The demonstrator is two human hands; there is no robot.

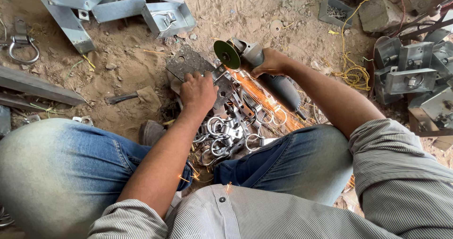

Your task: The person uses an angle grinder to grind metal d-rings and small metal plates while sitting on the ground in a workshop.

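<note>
Right hand [270, 63] has its grip closed round the angle grinder [257, 62], disc sparking against a small metal bracket [225, 85]; left hand [198, 92] presses the bracket onto the perforated plate [188, 62] on sandy ground; steel rings [222, 137] piled between the knees

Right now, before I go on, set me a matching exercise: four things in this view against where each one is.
Things:
1. angle grinder
2. flat metal plate
3. pile of metal rings
4. yellow cord

Places:
A. lying on the sand to the right of the right forearm
B. pressed down under the left hand
C. held in the right hand, throwing sparks
D. heaped on the ground between the knees

Pairs: 1-C, 2-B, 3-D, 4-A
</note>
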